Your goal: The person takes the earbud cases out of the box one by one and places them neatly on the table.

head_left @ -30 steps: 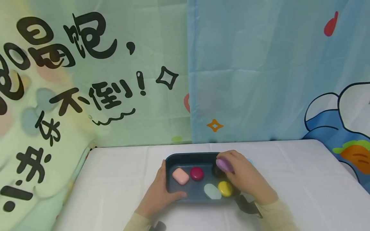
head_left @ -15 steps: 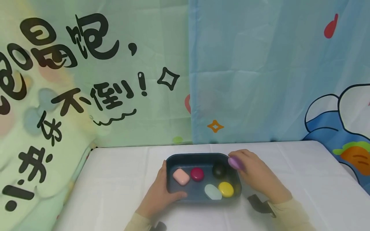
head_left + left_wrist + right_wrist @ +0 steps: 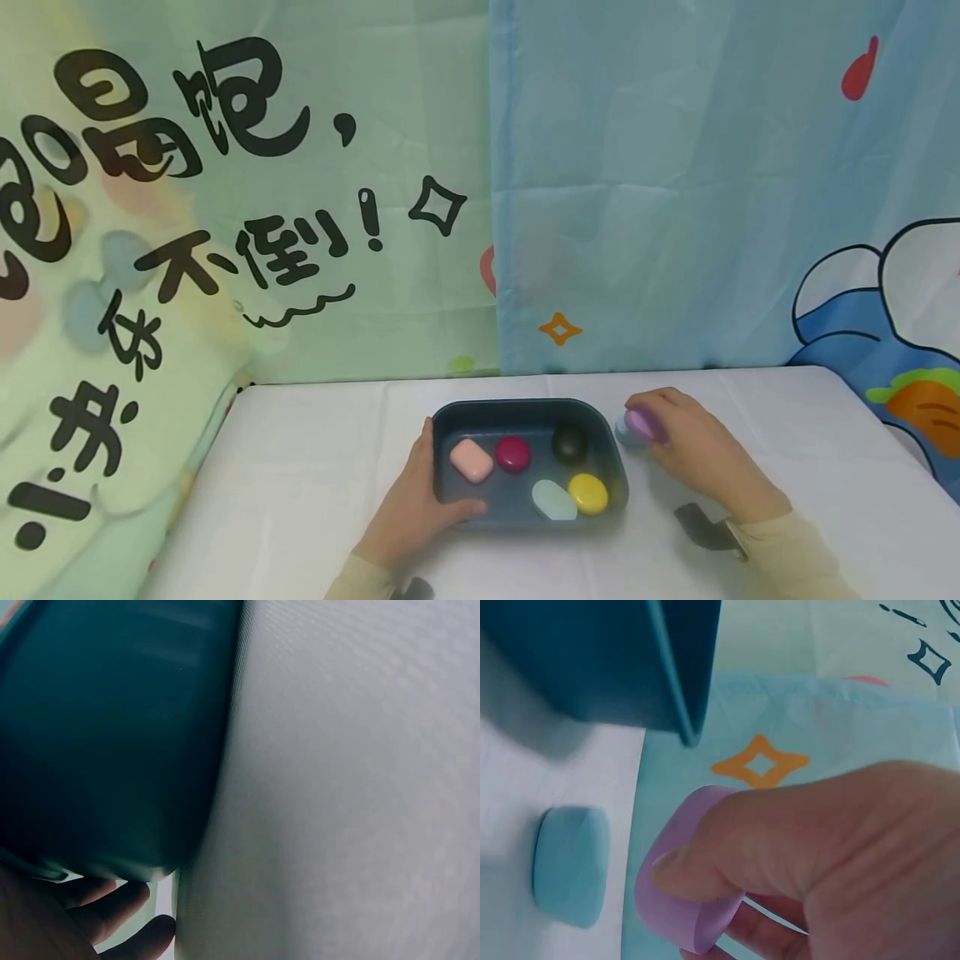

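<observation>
A dark blue rectangular tray (image 3: 517, 403) sits on the white-covered table. My left hand (image 3: 420, 497) holds its left end, thumb along the near side and fingers at the left wall; the left wrist view has those fingers (image 3: 116, 907) against the tray's end. Right of the tray, my right hand (image 3: 693, 446) pinches a smooth purple rounded block (image 3: 694, 877) between thumb and fingers, raised off the table. Below and beside it, a light blue rounded block (image 3: 571, 866) rests on the cloth, partly hidden behind the purple one in the head view.
Inside the tray lie a pink block (image 3: 472, 461), a crimson round piece (image 3: 513, 454), a black round piece (image 3: 570, 444), a pale green oval (image 3: 553, 500) and a yellow piece (image 3: 588, 493). Printed curtains (image 3: 645, 208) hang behind the white table (image 3: 315, 467).
My right hand has carried the purple block from above the tray's right end out past its right wall, over beside the light blue block. The left hand keeps its hold on the tray.
</observation>
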Demonstrator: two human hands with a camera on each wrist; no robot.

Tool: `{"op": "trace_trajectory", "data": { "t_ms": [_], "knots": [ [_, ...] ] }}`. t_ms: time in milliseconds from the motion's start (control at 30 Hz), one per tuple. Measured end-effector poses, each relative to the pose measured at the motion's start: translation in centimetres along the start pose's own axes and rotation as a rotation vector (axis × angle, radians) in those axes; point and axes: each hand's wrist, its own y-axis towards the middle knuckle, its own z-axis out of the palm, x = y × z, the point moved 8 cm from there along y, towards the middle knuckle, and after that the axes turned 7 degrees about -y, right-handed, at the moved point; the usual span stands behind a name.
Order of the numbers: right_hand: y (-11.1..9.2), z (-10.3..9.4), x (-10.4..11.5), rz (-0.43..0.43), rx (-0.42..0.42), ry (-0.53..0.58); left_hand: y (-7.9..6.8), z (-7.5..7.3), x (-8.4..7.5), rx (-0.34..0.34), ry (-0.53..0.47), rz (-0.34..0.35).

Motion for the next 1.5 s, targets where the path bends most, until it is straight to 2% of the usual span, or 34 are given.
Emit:
{"op": "trace_trajectory", "data": {
  "t_ms": [533, 1167, 1500],
  "knots": [
    [-0.6, 0.3, -3.0, -0.040, -0.025, -0.073, 0.0, 0.0, 0.3, -0.002, 0.001, -0.003],
    [-0.5, 2.3, -6.3, 0.002, 0.070, -0.101, 0.1, -0.1, -0.2, 0.002, 0.004, 0.014],
    [-0.4, 3.1, -7.4, 0.002, 0.102, -0.075, 0.1, 0.0, 0.0, 0.011, 0.015, -0.016]
  ]
}}
